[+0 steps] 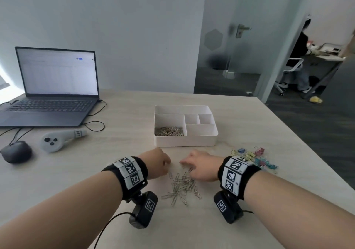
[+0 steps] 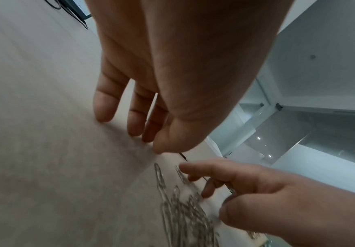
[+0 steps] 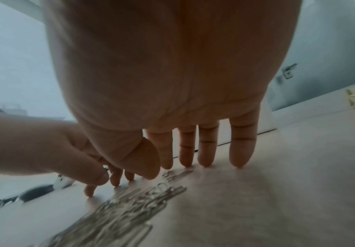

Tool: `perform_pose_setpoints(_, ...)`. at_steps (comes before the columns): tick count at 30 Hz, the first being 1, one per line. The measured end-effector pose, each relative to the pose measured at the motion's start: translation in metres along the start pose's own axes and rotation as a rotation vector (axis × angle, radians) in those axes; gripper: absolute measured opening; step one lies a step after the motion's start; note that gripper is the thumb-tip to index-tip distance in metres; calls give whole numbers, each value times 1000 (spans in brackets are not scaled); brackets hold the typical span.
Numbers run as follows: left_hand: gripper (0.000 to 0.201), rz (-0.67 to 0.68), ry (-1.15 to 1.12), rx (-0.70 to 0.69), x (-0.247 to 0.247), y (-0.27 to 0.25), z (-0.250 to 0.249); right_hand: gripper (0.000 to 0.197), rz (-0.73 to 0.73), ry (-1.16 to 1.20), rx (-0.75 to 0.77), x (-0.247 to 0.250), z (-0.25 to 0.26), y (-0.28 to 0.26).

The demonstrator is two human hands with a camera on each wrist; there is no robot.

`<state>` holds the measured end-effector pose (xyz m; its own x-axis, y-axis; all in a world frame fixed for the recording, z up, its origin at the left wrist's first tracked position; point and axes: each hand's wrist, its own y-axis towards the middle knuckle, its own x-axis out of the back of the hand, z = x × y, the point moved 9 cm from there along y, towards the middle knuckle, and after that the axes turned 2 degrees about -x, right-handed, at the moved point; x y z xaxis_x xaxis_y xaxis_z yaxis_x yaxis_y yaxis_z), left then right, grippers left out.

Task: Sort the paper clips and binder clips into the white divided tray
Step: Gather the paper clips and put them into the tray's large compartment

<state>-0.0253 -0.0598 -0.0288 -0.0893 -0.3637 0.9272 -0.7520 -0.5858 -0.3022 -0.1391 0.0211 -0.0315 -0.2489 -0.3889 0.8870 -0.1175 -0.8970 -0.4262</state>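
Both hands sit at the far edge of the loose paper clips (image 1: 181, 186), near-centre on the table (image 1: 240, 118). Left hand (image 1: 156, 164) & right hand (image 1: 199, 165): fingers extended, tips on the wood, grasping nothing. Best approach, prob.: rake clips together w/ both hands, then scoop, not pick singly. White divided tray (image 1: 185, 142) is just beyond, clips already in its near-left compartment. Binder clips (image 1: 255, 158) lie right. Laptop (image 1: 55, 87), mouse (image 1: 16, 151) far left; glass door behind.

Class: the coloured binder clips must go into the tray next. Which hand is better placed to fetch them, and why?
Probably the right hand: the binder clips lie just beside its wrist, while the left hand sits across the paper clips, farther away.
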Motion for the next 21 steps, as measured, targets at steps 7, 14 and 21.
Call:
perform_pose_setpoints(7,41,26,12,-160,-17,-26,-33,57,16,-36,180,-12,20,-20)
perform_pose_setpoints(14,67,-51,-77,-74,-11,-32,-12,55,-100,96,158,1,6,-36)
perform_pose_setpoints(21,79,-24,45,-3,-24,-39,-23,89,-27,10,-26,-16,-4,-40)
